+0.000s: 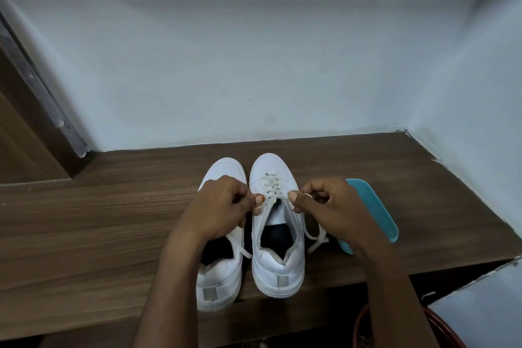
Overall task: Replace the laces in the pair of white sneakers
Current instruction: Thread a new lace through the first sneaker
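Two white sneakers stand side by side on a brown wooden shelf (99, 220), toes pointing to the wall. The right sneaker (278, 265) has an off-white lace (270, 188) crossed through its eyelets. My left hand (223, 206) pinches the left end of that lace near the top eyelets. My right hand (330, 206) pinches the right end, and a loose loop of lace (316, 237) hangs down beside the shoe. The left sneaker (219, 280) is partly hidden under my left hand and forearm; its eyelets cannot be seen.
A teal oblong tray (378, 212) lies to the right of the sneakers, partly under my right hand. White walls close the shelf at the back and right. A dark wooden door frame (34, 110) stands at the left. A red basket (364, 328) sits below the front edge.
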